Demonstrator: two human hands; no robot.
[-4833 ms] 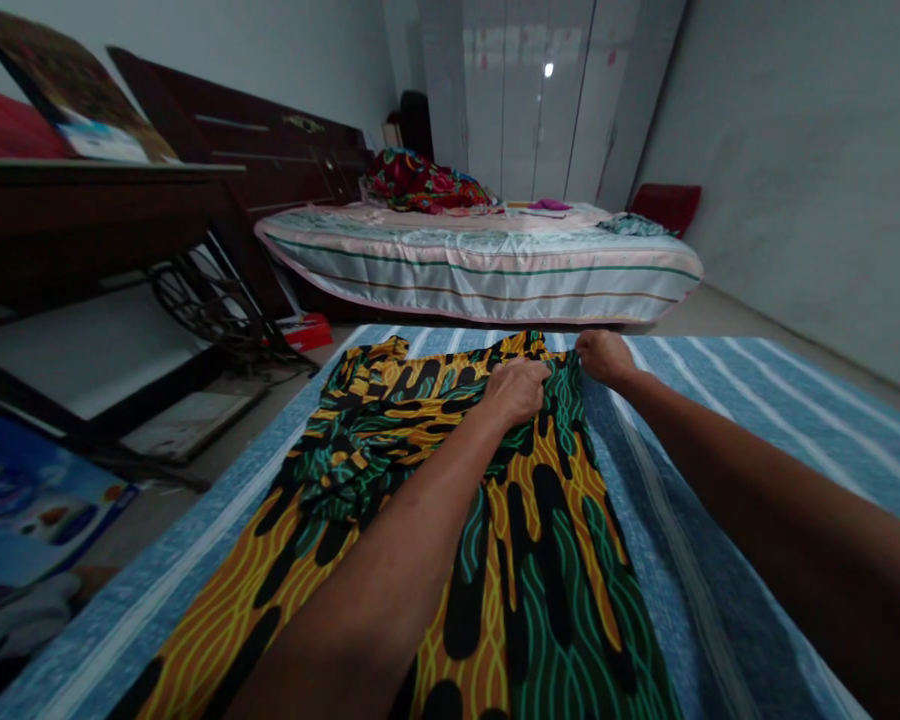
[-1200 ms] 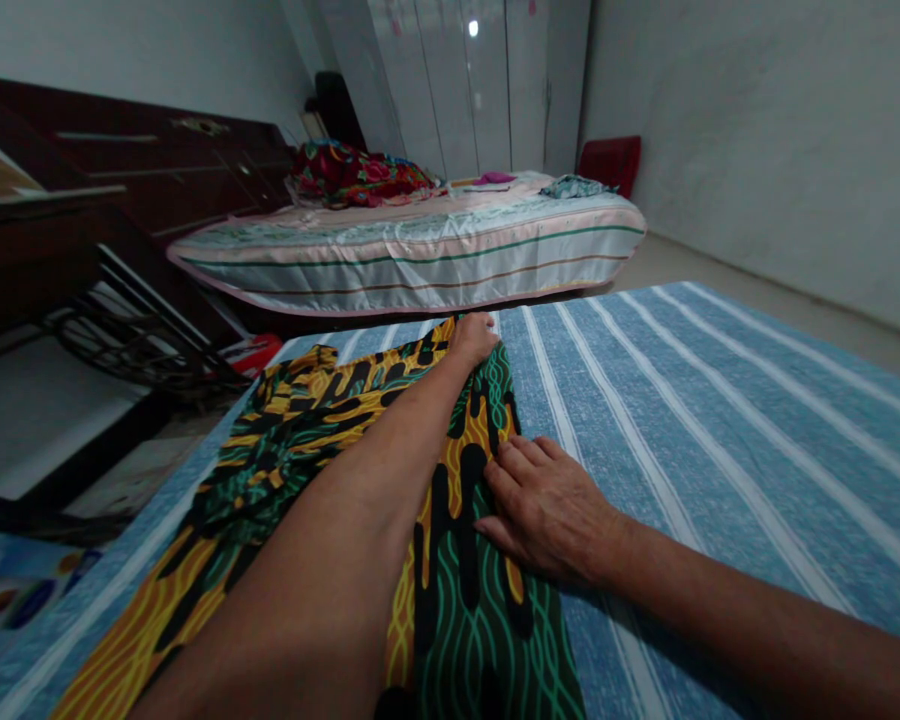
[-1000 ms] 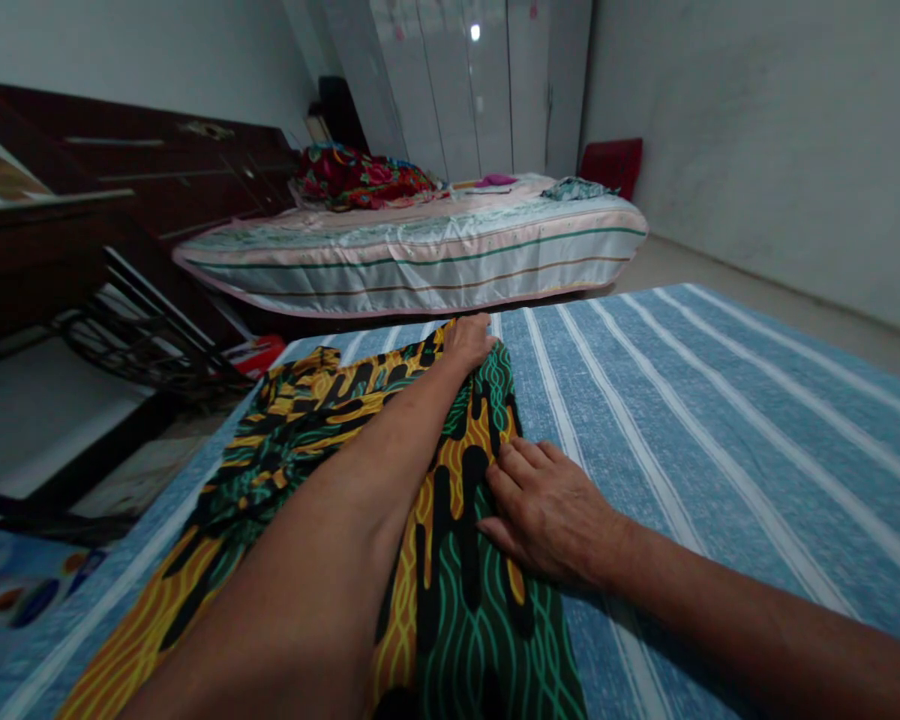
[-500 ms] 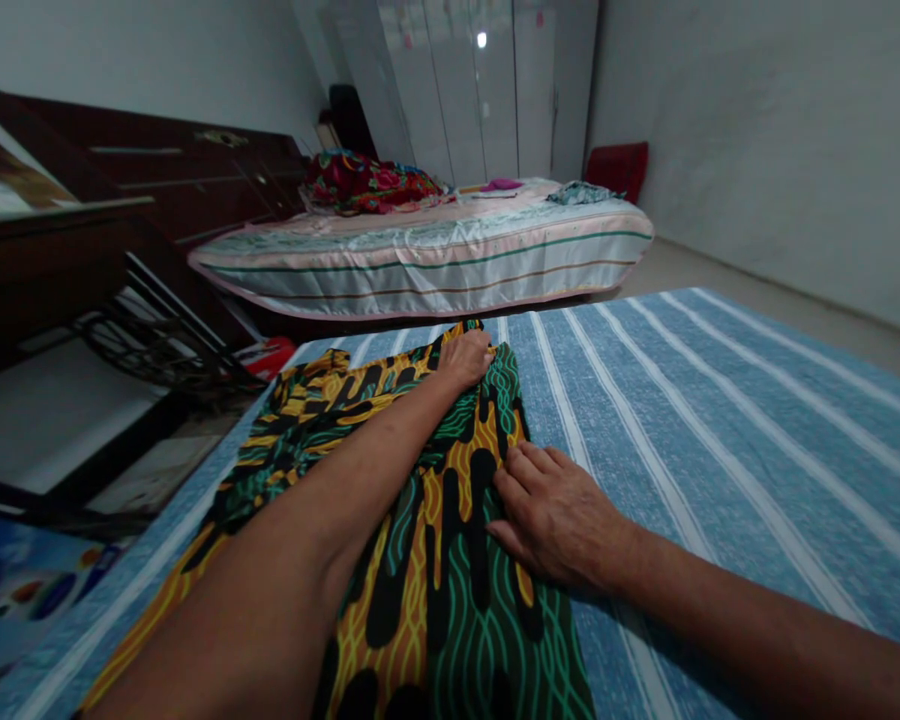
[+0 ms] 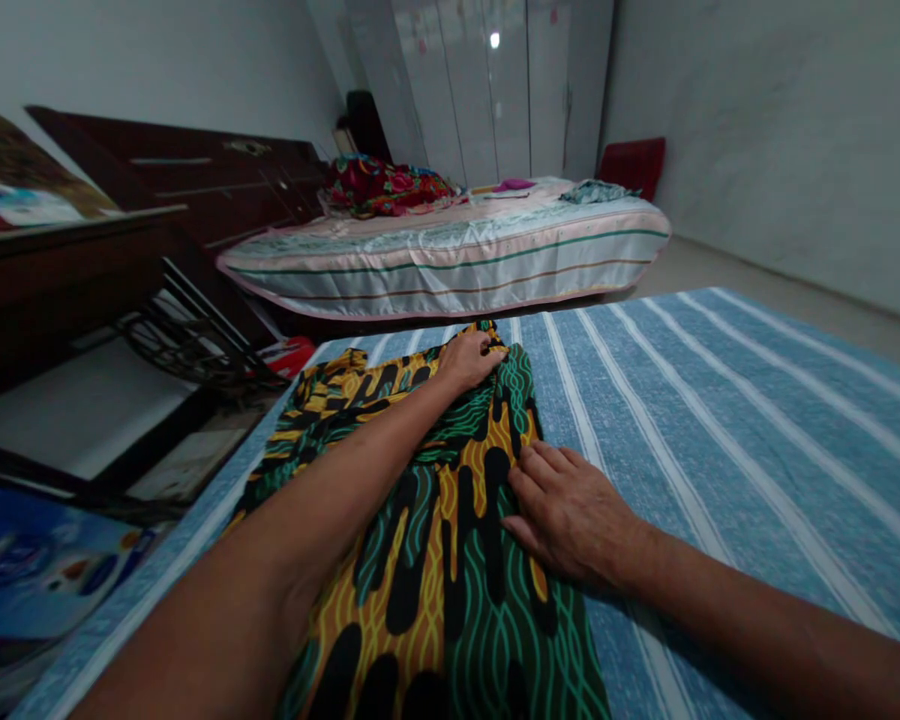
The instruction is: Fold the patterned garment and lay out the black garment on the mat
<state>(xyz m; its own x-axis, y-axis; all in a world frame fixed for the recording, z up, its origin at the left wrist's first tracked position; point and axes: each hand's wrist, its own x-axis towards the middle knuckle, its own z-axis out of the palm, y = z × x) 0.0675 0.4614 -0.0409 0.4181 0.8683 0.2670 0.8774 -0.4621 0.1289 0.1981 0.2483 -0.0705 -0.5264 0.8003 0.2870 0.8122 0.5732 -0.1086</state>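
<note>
Head view | black-yellow-green printed garment: centre to 6 o'clock, on blue striped cloth | left hand: garment's 1 o'clock, fingers curled, can't tell if gripping | right hand: its 3 o'clock, laid unclenched on the edge

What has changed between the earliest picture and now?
The right hand let go of the far right corner of the patterned garment and moved nearer along its right edge, where it rests. The left hand shifted slightly toward the far edge. The garment still lies on the striped cover.
</note>
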